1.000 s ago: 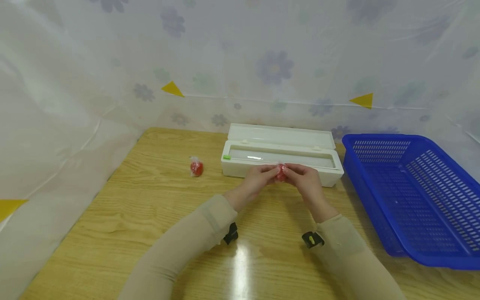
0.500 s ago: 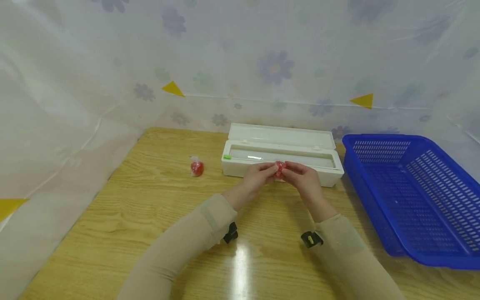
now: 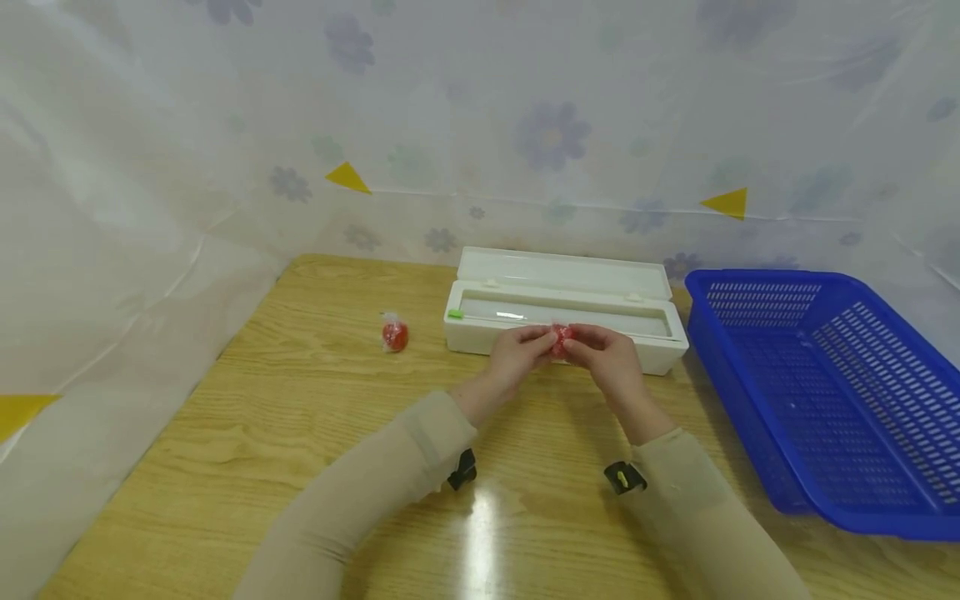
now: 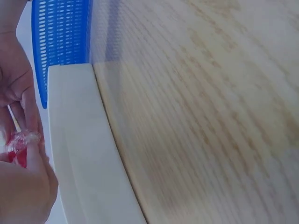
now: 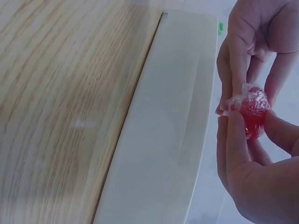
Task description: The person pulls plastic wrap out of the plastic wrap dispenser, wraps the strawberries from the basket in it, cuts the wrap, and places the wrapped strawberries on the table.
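Between both hands is a small red ball wrapped in clear plastic film [image 3: 561, 340], held over the front edge of a long white box [image 3: 472, 337]. My left hand [image 3: 512, 360] pinches the ball from the left, thumb and fingers at its side. From the right, my right hand [image 3: 617, 367] grips it with thumb and fingertips. Bunched film shows on the wrapped ball [image 5: 254, 112] in the right wrist view. The box's lid [image 3: 562, 268] stands raised at the back, with a green slider [image 3: 455, 314] at its left end. A second wrapped red ball [image 3: 394, 336] lies on the table, left of the box.
A blue perforated plastic basket [image 3: 765, 450] stands on the right, close to the white box's right end. Behind the wooden table [image 3: 262, 433] hangs a flowered plastic curtain [image 3: 480, 125].
Both hands stay in place over the box. Their fingers shift slightly around the wrapped ball, which turns a little between them.
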### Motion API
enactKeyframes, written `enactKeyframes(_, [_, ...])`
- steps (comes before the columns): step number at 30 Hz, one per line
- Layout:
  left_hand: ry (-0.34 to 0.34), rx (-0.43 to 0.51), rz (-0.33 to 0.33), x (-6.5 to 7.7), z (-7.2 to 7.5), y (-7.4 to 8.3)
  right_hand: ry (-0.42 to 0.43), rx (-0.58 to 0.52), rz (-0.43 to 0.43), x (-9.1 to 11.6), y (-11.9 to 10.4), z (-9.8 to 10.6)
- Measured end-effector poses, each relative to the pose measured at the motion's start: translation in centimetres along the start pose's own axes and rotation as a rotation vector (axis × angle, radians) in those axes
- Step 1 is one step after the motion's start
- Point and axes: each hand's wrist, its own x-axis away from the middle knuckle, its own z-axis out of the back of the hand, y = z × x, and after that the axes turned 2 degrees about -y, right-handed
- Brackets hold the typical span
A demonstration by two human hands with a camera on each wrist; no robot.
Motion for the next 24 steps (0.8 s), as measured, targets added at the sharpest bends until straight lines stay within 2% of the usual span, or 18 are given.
enactKeyframes(7, [0.010, -0.034, 0.064, 0.3, 0.5, 0.8, -0.034, 0.059, 0.041, 0.0, 0.1, -0.5])
enactKeyframes(10, [0.054, -0.069, 0.058, 0.3, 1.1, 1.1, -0.059, 0.070, 0.069, 0.0, 0.0, -0.8])
enactKeyframes(12, [0.098, -0.063, 0.027, 0.2, 1.6, 1.4, -0.063, 0.058, 0.068, 0.0, -0.2, -0.9])
enactKeyframes(17, [0.200, 0.003, -0.032, -0.2, 4.2, 3.1, -0.053, 0.056, 0.053, 0.2, -0.1, -0.8])
enactKeyframes(24, [0.293, 0.032, -0.029, 0.1, 9.1, 5.3, -0.046, 0.070, 0.041, 0.3, 0.4, -0.5])
